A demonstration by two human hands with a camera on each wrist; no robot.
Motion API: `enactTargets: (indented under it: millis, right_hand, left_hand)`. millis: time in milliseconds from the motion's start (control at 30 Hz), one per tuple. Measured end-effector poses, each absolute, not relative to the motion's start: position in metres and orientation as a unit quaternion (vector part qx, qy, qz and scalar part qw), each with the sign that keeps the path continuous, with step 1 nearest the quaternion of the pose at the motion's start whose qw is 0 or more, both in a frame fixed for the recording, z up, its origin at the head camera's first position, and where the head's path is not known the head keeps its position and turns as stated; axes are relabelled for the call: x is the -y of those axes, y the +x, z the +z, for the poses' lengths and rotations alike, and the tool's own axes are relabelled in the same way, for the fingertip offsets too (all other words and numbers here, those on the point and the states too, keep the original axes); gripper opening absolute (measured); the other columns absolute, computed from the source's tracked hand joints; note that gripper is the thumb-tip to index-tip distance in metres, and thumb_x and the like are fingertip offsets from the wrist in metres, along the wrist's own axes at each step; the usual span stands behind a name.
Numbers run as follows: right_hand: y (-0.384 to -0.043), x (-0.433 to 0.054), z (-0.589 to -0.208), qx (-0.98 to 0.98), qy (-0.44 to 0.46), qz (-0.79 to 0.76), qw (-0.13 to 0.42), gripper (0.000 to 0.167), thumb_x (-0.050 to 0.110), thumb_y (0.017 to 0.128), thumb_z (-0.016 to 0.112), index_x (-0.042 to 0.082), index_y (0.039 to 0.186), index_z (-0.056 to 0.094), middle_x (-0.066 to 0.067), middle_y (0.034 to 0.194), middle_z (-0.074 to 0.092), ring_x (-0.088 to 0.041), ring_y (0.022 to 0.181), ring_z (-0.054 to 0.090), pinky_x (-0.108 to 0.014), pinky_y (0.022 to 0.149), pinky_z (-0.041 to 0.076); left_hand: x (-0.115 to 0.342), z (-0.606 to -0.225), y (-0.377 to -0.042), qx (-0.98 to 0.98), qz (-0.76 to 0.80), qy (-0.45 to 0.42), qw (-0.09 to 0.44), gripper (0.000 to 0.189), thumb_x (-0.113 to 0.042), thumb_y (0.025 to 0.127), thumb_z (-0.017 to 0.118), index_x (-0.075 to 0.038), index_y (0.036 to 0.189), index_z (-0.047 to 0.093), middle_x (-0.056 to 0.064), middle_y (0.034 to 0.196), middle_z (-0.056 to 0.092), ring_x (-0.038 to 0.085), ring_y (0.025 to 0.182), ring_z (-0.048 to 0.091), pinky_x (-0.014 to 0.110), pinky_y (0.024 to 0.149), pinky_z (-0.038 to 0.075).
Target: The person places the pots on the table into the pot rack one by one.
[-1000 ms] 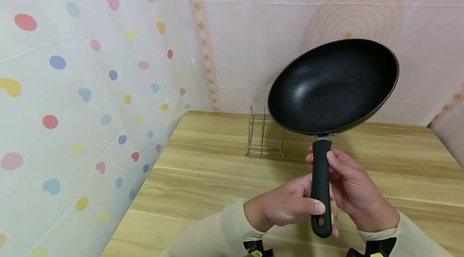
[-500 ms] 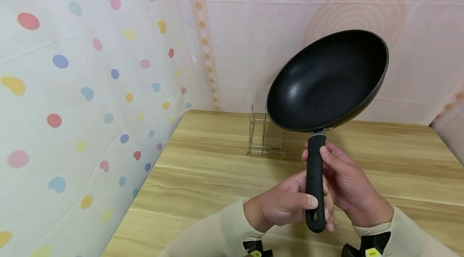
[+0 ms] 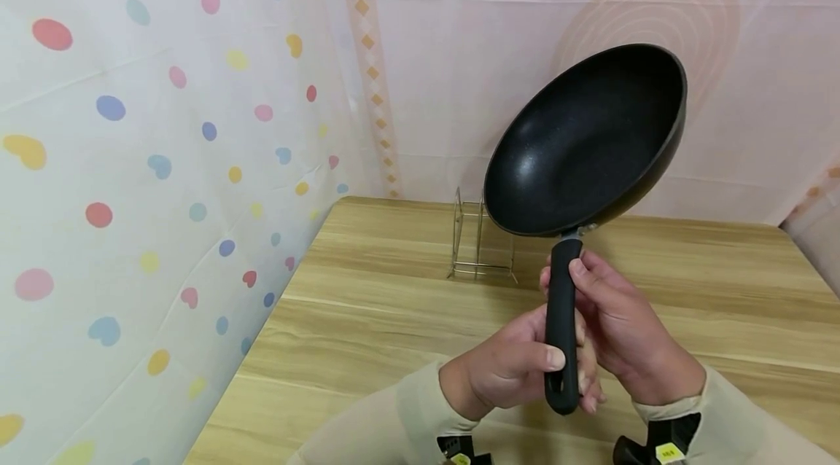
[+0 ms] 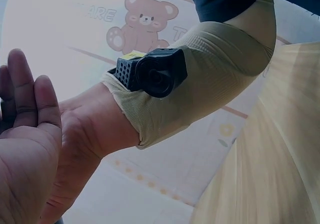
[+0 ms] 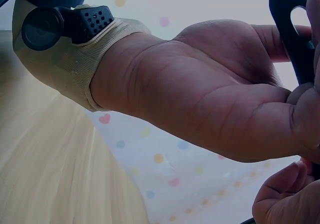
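Observation:
A black deep frying pan (image 3: 584, 151) is held up over the table in the head view, its dark inside facing me and its bowl tilted up to the right. My left hand (image 3: 495, 370) grips the lower end of the black handle (image 3: 561, 326), thumb across the front near the hanging hole. Higher up, just below the metal joint, my right hand (image 3: 633, 337) holds the handle with its thumb on the side and its fingers behind. In the right wrist view the handle's looped end (image 5: 285, 9) shows at the top right. The pan's bowl is outside both wrist views.
A thin wire rack (image 3: 467, 261) stands on the wood-grain table (image 3: 367, 305), partly behind the pan's left rim. Patterned cloth walls rise at the left and back. A small black camera (image 3: 666, 439) sits on the right wrist; the left wrist has one too.
The pan has moved left and slightly up, its bowl turning to show more of its right outer side. Both hands keep their hold; the right hand has shifted left with the handle.

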State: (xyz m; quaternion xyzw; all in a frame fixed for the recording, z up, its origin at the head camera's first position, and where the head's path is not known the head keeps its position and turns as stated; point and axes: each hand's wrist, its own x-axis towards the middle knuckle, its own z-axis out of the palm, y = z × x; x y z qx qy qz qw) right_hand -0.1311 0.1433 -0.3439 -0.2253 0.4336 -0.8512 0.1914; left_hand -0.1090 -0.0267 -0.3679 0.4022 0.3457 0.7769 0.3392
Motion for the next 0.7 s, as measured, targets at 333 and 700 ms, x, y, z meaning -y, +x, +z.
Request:
enactTargets:
  millis: [333, 700]
  right_hand:
    - [-0.131, -0.133, -0.339, -0.474, -0.209, -0.84, 0.164, 0.024, 0.02, 0.115, 0.04, 0.015, 0.121, 0.063, 0.002, 0.106, 0.074, -0.011, 0.093, 0.067, -0.024, 0.081, 0.053]
    - [-0.129, -0.119, -0.332, -0.508, -0.187, -0.829, 0.139, 0.013, 0.023, 0.114, 0.046, 0.017, 0.115, 0.057, 0.005, 0.102, 0.073, -0.008, 0.085, 0.066, -0.022, 0.076, 0.053]
  left_hand:
    - [0.033, -0.367, -0.111, -0.329, 0.784, 0.406, 0.334, 0.022, -0.038, 0.096, 0.067, -0.032, 0.11, 0.051, -0.012, 0.088, 0.066, 0.007, 0.082, 0.068, 0.027, 0.091, 0.053]
    - [0.042, -0.368, -0.112, -0.314, 0.786, 0.419, 0.329, 0.02, -0.036, 0.097, 0.064, -0.034, 0.112, 0.051, -0.013, 0.09, 0.066, 0.005, 0.085, 0.067, 0.027, 0.096, 0.05]
